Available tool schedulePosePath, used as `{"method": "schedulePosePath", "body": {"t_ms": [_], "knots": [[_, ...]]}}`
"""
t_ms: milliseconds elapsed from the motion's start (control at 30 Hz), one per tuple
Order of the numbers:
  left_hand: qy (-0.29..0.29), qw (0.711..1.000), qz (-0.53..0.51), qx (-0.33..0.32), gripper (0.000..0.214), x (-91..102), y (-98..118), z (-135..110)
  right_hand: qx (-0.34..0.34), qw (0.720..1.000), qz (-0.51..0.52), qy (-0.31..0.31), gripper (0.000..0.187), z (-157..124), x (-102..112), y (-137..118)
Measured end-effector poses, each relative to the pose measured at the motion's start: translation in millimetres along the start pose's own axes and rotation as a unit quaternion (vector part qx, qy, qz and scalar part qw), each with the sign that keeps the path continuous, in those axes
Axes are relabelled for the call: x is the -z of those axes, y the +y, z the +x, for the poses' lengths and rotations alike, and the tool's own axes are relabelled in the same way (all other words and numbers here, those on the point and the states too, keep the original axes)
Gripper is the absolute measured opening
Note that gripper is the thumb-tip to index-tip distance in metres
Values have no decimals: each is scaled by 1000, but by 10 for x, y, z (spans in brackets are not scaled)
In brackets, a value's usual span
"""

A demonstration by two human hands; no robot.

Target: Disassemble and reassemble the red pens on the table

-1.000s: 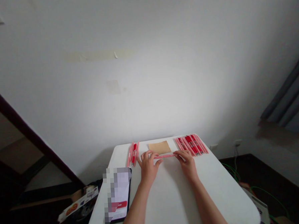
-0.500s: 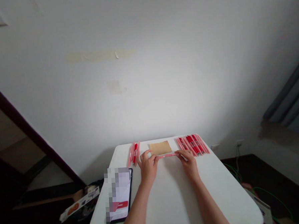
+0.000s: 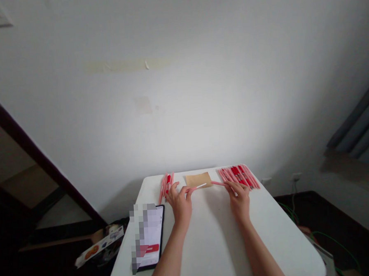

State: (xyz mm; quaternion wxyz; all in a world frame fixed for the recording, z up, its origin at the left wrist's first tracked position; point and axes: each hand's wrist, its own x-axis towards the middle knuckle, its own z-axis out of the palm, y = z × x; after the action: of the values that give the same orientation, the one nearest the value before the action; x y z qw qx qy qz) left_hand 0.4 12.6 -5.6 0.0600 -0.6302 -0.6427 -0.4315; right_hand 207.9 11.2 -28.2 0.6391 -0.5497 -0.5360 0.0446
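Observation:
Between thumb and fingers, my left hand [image 3: 181,202] pinches a slim pen piece [image 3: 197,187], pink near the fingers with a thin white length pointing right. My right hand [image 3: 238,197] is closed on a second pen piece [image 3: 218,183], pink and pointing left. A gap separates the two pieces, both held above the table. Behind them lies a tan paper rectangle [image 3: 199,179]. Several pink and red pens [image 3: 166,184] rest beside my left fingers. Beyond my right hand is a wider row of pink and red pens [image 3: 242,176].
The white table [image 3: 208,244] stands against a pale wall. A phone [image 3: 149,238], partly pixelated, lies at its left side. Left of the table, on the floor, are a printed box [image 3: 100,245] and clutter. Green cables [image 3: 335,241] run along the floor at right.
The pink pen held between both hands has come apart into two pieces. My right hand has moved to the right with one, baring a white length on the left one.

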Motion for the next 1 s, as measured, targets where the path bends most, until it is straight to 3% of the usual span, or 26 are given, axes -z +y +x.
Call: {"method": "schedulePosePath", "body": {"t_ms": [167,633,1000], "knots": [[37,999,21,-14,24,-20,21,-38,-22,1000,3,8,46,8,-6,10],[-36,983,179,1,22,-40,165,-127,-22,1000,5,6,43,-19,-20,41],[-45,978,203,-5,25,-85,115,-146,23,999,-30,-2,36,-41,-32,99]]}}
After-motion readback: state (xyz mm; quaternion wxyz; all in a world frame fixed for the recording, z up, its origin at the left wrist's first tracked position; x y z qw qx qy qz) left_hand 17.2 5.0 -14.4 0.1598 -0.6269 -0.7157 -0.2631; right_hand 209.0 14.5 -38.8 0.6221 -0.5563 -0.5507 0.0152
